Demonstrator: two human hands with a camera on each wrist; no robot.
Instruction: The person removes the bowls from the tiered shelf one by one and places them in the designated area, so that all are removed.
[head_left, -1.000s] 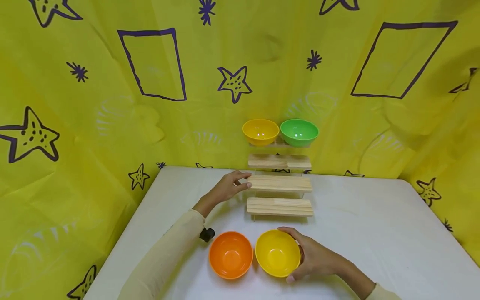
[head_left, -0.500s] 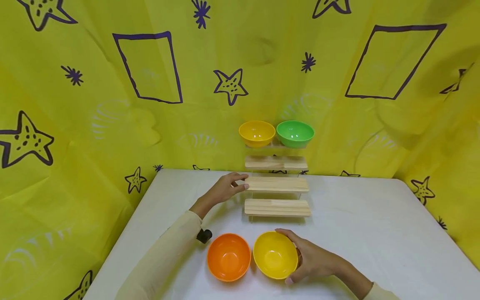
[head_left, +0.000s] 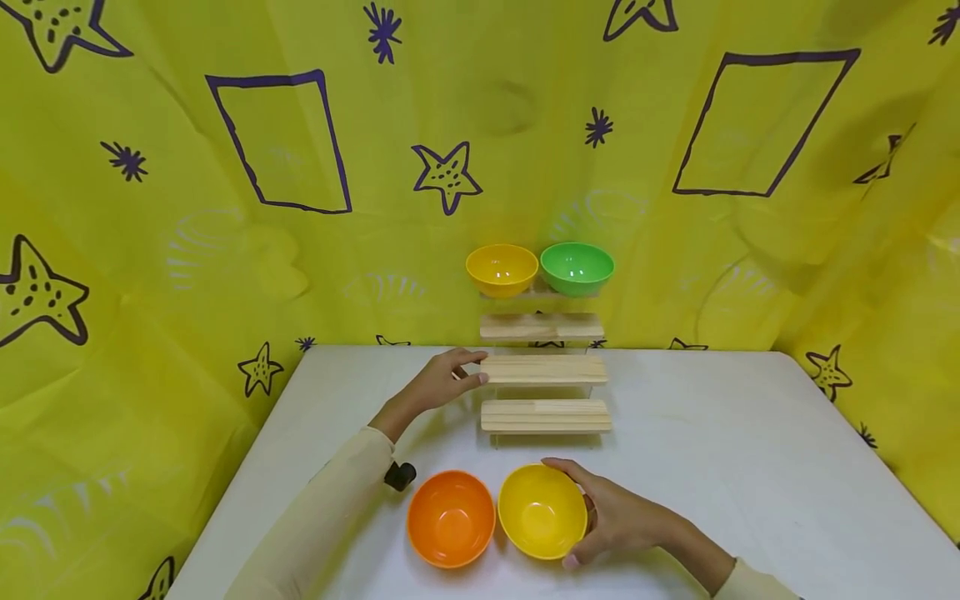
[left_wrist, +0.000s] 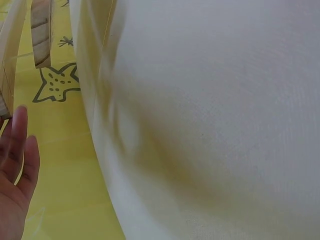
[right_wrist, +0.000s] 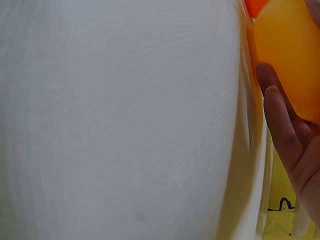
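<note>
At the centre of the head view stands a stepped display stand (head_left: 543, 370) with several pale wooden boards. My left hand (head_left: 442, 379) holds the left end of its second board from the front, thumb and a finger at the board's edge. In the left wrist view, fingertips meet a board's end (left_wrist: 6, 95). Nearer to me, my right hand (head_left: 622, 517) grips a yellow bowl (head_left: 543, 512) by its right side, thumb in front and fingers behind. Just left of it, an orange bowl (head_left: 452, 519) sits upright on the table. Both bowls have nothing in them.
On the stand's top board are an orange-yellow bowl (head_left: 502, 270) and a green bowl (head_left: 577, 269), side by side. A yellow patterned curtain (head_left: 420, 92) hangs behind the white table (head_left: 720, 442). A small black object (head_left: 400, 476) shows beside the left forearm.
The head view has shifted slightly, so everything appears a little further left and lower. Both hands keep their hold on the board and the yellow bowl.
</note>
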